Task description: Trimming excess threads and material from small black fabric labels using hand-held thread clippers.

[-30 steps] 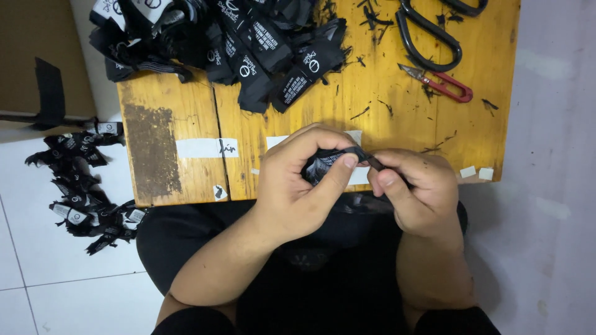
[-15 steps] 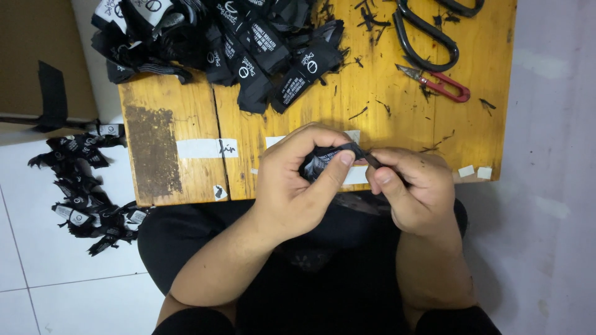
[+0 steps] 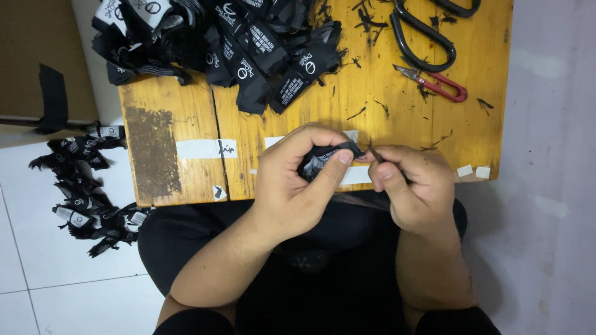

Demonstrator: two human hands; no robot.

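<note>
at frame centre, left hand [image 3: 292, 180] clamps a black label [image 3: 324, 160]; right hand [image 3: 410, 186] pinches its loose thread. best keep label taut, pull steadily.

Small wooden worktable on a pale tiled floor.
The yellowish table [image 3: 186, 118] has a worn dark patch and white tape strips near its front edge. White floor tiles [image 3: 37, 273] lie left; a greyish wall or floor surface [image 3: 552, 155] runs right; a brown cardboard box [image 3: 37, 56] sits far left.
</note>
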